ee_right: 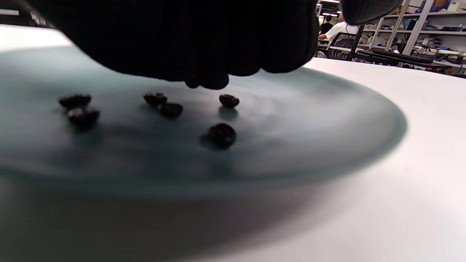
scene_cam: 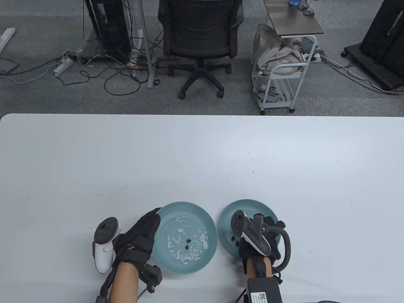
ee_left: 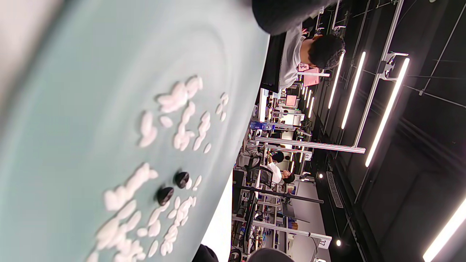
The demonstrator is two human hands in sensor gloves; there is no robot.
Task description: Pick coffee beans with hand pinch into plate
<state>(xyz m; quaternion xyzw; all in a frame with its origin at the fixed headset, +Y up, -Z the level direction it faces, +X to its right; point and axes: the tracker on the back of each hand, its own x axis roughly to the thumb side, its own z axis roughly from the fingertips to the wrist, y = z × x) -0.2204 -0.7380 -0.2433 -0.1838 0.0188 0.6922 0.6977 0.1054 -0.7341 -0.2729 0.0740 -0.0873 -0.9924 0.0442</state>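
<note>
Right hand [scene_cam: 258, 235] hovers over small plate [scene_cam: 228, 217], fingertips bunched; can't tell if pinching a bean. Two coffee beans [scene_cam: 187, 244] left w/ rice in big plate [scene_cam: 202, 217], left hand [scene_cam: 140, 238] holding its rim. Beans tiny, light, hard, prob. slick: pinch across sides.

Table view: looks steeply down from above the near edge of the desk [scene_cam: 202, 151], facing toward the far edge and the floor beyond, taking in both plates near the near edge; left wrist view: turned on its side, very close over the left plate [ee_left: 91, 91], facing across it toward the room and ceiling lights; right wrist view: upright, low and very near the right plate [ee_right: 327, 120], facing across it along the desk; shared with the table view: left plate [scene_cam: 184, 241] with its white grains and two dark beans, right plate [scene_cam: 249, 210].
</note>
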